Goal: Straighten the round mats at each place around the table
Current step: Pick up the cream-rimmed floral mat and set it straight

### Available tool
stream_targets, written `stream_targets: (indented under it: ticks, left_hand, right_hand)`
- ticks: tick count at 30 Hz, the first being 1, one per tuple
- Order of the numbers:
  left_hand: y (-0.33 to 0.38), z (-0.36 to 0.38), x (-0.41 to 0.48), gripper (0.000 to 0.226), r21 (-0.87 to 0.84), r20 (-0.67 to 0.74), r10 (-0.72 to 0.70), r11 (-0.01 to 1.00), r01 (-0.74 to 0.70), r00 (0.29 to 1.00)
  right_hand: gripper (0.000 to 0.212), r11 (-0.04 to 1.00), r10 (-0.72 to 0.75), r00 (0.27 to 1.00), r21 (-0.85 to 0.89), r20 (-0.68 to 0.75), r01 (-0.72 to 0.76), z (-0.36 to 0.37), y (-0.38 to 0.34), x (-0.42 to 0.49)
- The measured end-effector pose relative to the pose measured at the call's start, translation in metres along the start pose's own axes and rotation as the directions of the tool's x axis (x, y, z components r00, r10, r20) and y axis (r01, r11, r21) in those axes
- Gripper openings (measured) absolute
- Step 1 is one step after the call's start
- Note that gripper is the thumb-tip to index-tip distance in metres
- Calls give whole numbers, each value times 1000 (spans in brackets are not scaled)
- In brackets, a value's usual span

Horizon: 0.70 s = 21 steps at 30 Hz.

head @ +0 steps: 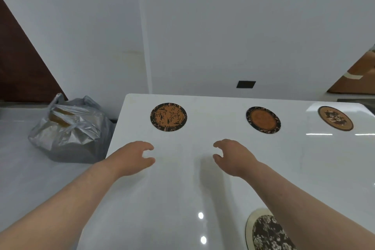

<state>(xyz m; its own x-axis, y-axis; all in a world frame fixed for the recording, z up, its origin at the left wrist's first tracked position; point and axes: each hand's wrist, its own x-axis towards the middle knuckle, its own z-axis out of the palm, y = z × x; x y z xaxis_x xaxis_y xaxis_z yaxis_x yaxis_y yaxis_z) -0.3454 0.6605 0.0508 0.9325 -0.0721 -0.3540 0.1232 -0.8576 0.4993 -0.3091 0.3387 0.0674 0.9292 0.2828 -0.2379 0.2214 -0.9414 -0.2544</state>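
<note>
Three round mats lie along the far side of the glossy white table (182, 189): an orange one with a dark rim and bird pattern (168, 117) at the left, a dark-rimmed orange one (263, 119) in the middle, and a tan one with a dark flower centre (335, 118) at the right. A cream-rimmed dark floral mat (265, 231) lies near me, partly hidden by my right forearm. My left hand (134, 158) and my right hand (233, 157) hover over the table's middle, fingers loosely curled, holding nothing, short of the far mats.
A grey plastic bag (71, 130) with a box inside sits on the floor left of the table. A white wall rises just behind the table's far edge, with a black socket (246, 84). Brown cardboard (353, 79) shows at the far right.
</note>
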Motion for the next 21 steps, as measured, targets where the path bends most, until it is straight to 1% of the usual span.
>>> stream_targets:
  ticks: [4, 8, 14, 21]
  left_hand:
    - [17, 9, -32, 51, 40, 6, 34, 999, -35, 999]
    - [38, 16, -59, 53, 55, 13, 72, 996, -73, 997]
    - [69, 37, -82, 52, 16, 28, 118, 993, -119, 993]
    - [103, 68, -97, 52, 9, 69, 141, 990, -142, 988]
  right_hand:
    - [49, 999, 37, 999, 4, 3, -37, 3, 8, -50]
    - [49, 998, 57, 998, 21, -26, -56, -3, 13, -91]
    - [49, 995, 90, 994, 48, -64, -87, -11, 27, -139]
    - [49, 992, 124, 991, 30, -55, -122, -16, 54, -173]
